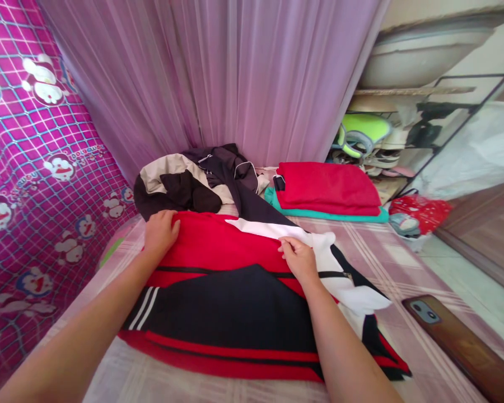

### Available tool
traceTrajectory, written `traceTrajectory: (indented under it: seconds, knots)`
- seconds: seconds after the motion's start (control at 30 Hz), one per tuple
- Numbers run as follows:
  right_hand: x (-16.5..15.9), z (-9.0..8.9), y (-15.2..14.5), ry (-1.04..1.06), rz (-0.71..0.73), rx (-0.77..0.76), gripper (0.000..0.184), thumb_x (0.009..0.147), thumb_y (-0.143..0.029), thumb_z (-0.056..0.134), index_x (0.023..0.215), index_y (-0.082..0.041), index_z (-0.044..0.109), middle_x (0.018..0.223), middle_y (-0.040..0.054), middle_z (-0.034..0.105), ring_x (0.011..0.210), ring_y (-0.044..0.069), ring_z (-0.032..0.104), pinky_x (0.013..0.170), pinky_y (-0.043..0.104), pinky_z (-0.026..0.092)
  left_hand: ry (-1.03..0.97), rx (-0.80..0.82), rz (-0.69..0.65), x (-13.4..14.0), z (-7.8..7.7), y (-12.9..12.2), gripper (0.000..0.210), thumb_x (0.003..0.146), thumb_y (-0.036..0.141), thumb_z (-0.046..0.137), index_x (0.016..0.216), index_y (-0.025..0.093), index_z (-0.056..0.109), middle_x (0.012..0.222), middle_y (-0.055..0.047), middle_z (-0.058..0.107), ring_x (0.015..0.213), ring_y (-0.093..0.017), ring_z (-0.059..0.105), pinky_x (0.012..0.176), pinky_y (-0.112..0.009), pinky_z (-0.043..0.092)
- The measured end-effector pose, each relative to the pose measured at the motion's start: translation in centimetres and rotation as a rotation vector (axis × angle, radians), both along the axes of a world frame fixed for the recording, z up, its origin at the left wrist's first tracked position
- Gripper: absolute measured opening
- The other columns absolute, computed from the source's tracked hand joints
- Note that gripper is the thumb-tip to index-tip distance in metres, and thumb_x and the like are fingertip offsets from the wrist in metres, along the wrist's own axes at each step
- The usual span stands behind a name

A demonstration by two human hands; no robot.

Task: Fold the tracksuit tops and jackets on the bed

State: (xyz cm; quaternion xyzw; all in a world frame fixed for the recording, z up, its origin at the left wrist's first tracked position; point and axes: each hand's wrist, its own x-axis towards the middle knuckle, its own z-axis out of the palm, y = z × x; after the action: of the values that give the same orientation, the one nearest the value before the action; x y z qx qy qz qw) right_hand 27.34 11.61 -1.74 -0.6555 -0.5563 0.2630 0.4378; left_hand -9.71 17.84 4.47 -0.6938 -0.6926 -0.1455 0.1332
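"Where's the jacket?"

"The red, navy and white jacket lies spread across the middle of the plaid sheet, its white part towards the right."

"How are its sleeves lying?"

"The near sleeve is folded across the red front, with its white-striped cuff at the left. The far sleeve stretches out to the far side, its cuff over a loose heap of dark and beige clothes. A dark zip runs from left to right between the hands."

"And the hands themselves?"

"The right hand has its fingers curled in, pinching the red cloth where it meets the white. The left hand is laid over the jacket's far left edge, thumb to the right. Its other fingertips are hidden, so I can't tell whether it grips."

"What else is around?"

"At the far right, a folded red garment sits on a teal one. A phone in a brown case lies at the near right, apart from the jacket. A purple curtain hangs along the far side, and a pink cartoon-print cloth hangs at the left."
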Motion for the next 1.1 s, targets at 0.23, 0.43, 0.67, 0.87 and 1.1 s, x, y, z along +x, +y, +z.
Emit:
traceTrajectory:
  seconds: [0.23,0.43,0.67,0.87,1.1]
  knots:
    - [0.2,-0.1,0.1,-0.034,0.016,-0.001,0.033,0.084,-0.041,0.046,0.093,-0.025,0.073,0.076,0.002,0.075,0.072,0.021,0.07,0.073,0.033,0.055,0.076,-0.245,-0.331,6.8,-1.8,-1.0,0.039,0.092,0.042,0.045,0.118,0.025,0.068,0.138,-0.008,0.06,0.136,-0.032,0.042,0.115,-0.054,0.024]
    - [-0.2,-0.4,-0.1,0.01,0.002,0.017,0.036,0.084,-0.042,0.046,0.099,-0.024,0.073,0.078,0.0027,0.075,0.071,0.021,0.07,0.072,0.034,0.056,-0.016,-0.292,-0.265,7.5,-4.9,-1.2,0.055,0.097,0.047,0.033,0.141,0.021,0.05,0.151,-0.012,0.046,0.139,-0.029,0.04,0.113,-0.049,0.032]
    - [-0.2,3.5,0.9,-0.062,-0.064,0.16,0.038,0.087,-0.04,0.046,0.109,-0.024,0.071,0.082,0.0032,0.076,0.074,0.02,0.07,0.077,0.032,0.054,-0.021,-0.288,-0.263,7.4,-5.6,-1.7,0.062,0.094,0.056,0.035,0.145,0.023,0.045,0.155,-0.013,0.039,0.145,-0.031,0.031,0.116,-0.055,0.025]
    - [-0.8,7.4,8.6,-0.313,-0.012,-0.08,0.038,0.09,-0.033,0.05,0.123,-0.02,0.064,0.074,0.0026,0.076,0.075,0.02,0.072,0.073,0.028,0.052,-0.044,-0.289,-0.269,7.3,-5.8,-1.4,0.059,0.095,0.054,0.034,0.144,0.023,0.047,0.154,-0.012,0.04,0.144,-0.031,0.032,0.115,-0.055,0.027]
    - [-2.2,6.6,13.5,-0.391,0.017,-0.415,0.024,0.09,-0.027,0.055,0.106,-0.018,0.07,0.077,0.0034,0.076,0.068,0.016,0.071,0.067,0.023,0.051,-0.046,-0.313,-0.238,7.5,-5.3,-1.8,0.058,0.097,0.053,0.031,0.145,0.024,0.045,0.155,-0.007,0.04,0.145,-0.026,0.03,0.117,-0.052,0.025]
